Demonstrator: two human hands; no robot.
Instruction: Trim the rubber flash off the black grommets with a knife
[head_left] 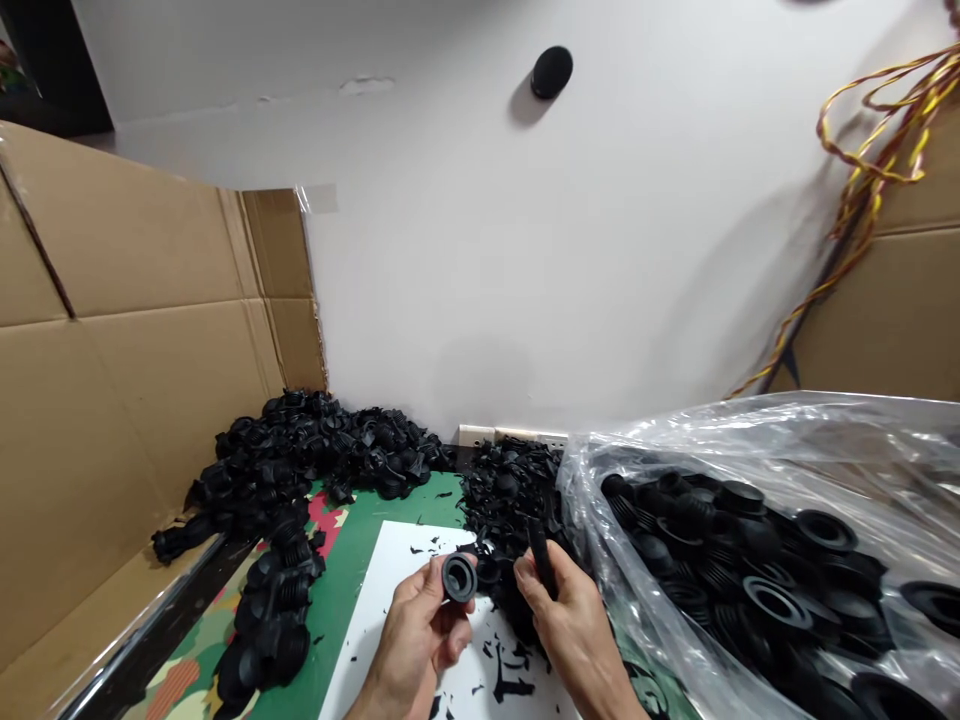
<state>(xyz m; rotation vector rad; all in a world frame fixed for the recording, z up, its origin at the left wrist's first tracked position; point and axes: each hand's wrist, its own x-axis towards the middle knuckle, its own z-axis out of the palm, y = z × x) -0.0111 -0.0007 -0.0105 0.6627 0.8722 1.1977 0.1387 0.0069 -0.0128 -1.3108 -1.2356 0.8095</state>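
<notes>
My left hand (416, 635) is closed on a black rubber part (459, 577), round with a stepped hole in its middle. The hole faces me. To its right, my right hand (566, 615) grips a slim black tool (540, 558) that points up and away; its exact kind I cannot make out. The two hands are apart, above a white sheet (367, 600) strewn with small black scraps. Behind my right hand lies a heap of black rubber trimmings (510, 490).
Black rubber parts (300, 440) are piled at the back left, beside a cardboard panel (150, 350). A clear plastic bag (675, 440) of ribbed black parts (750, 560) stands at right. Yellow and brown twisted wires (862, 190) hang at the right. A white wall (450, 250) closes the back.
</notes>
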